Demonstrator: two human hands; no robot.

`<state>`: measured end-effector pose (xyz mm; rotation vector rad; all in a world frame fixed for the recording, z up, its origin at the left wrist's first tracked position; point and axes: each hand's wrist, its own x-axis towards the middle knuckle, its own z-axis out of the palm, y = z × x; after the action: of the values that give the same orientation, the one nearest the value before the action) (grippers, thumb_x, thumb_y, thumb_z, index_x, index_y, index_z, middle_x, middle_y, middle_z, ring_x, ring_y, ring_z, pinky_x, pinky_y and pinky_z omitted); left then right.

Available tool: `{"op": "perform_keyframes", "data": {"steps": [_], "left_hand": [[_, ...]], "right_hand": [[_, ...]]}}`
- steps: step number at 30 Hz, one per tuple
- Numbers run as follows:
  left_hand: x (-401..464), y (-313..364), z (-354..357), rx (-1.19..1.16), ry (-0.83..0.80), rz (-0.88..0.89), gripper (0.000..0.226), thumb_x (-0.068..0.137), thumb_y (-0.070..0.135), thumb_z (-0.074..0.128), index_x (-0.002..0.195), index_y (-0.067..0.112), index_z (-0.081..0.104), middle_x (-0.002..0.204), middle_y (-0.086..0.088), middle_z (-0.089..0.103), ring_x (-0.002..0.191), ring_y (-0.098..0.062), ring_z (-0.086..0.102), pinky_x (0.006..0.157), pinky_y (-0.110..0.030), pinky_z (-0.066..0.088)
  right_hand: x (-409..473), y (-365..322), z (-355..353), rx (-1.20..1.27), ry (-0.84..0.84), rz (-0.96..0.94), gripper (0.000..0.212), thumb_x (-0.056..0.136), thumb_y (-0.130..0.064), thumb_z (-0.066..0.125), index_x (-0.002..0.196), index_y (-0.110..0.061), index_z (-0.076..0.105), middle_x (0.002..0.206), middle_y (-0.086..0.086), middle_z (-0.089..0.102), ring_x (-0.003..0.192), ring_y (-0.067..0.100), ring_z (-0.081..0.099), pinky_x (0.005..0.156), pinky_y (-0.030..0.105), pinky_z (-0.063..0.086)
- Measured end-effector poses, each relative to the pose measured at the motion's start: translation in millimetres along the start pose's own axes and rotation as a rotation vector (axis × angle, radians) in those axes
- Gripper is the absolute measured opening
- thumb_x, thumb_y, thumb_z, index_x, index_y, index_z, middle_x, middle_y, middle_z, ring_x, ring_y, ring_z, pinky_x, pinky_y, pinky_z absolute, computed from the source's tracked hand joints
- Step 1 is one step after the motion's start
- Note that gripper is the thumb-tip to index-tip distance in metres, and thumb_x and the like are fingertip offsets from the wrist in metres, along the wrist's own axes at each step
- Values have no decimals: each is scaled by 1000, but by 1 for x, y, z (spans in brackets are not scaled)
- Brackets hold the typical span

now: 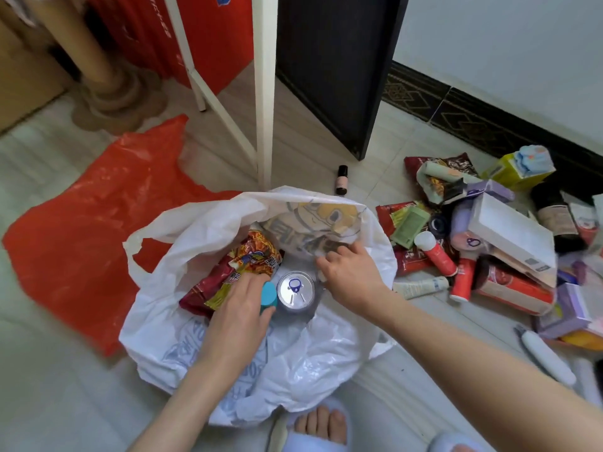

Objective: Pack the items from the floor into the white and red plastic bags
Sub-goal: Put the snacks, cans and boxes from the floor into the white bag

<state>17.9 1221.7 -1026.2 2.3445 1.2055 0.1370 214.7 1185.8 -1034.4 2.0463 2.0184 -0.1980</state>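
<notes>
both hands in white bag (182, 243) — can (295, 290), snacks (248, 259)

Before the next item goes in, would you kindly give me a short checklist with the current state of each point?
1. White bag mouth open: ok.
2. Left hand free: not ok, it holds a teal-capped bottle inside the bag.
3. Right hand free: cannot tell; it is at the bag's far wall.
4. Silver can upright in the bag: ok.
5. Red bag ready: not ok, it lies flat on the floor.
6. Floor pile within right-hand reach: probably ok.
</notes>
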Motion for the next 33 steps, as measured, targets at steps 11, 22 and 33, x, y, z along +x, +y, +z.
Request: {"op": "perform_keyframes", "data": {"steps": [11, 22, 33], "left_hand": [[-6, 16, -10, 75, -47, 119, 37, 74, -4, 69, 109, 3, 59, 108, -11, 59, 101, -28, 58, 90, -28, 42], [1, 157, 17, 29, -71, 572, 51, 77, 9, 69, 126, 5, 54, 133, -17, 51, 128, -36, 43, 101, -48, 39], [47, 206, 139, 452, -454, 562, 74, 90, 8, 39, 147, 20, -6, 156, -9, -5, 144, -29, -3, 117, -42, 10]], "right_hand": [[-24, 4, -1, 146, -47, -69, 21, 87, -21, 49, 104, -11, 56, 104, 8, 61, 96, 26, 55, 85, 32, 36], [-174, 118, -11, 205, 15, 260, 43, 93, -29, 42, 133, -16, 38, 133, 4, 46, 118, 27, 44, 93, 37, 38], [-286, 161, 117, 527, 15, 904, 51, 85, -19, 56, 134, -17, 41, 122, 6, 53, 112, 26, 48, 88, 35, 42]]}}
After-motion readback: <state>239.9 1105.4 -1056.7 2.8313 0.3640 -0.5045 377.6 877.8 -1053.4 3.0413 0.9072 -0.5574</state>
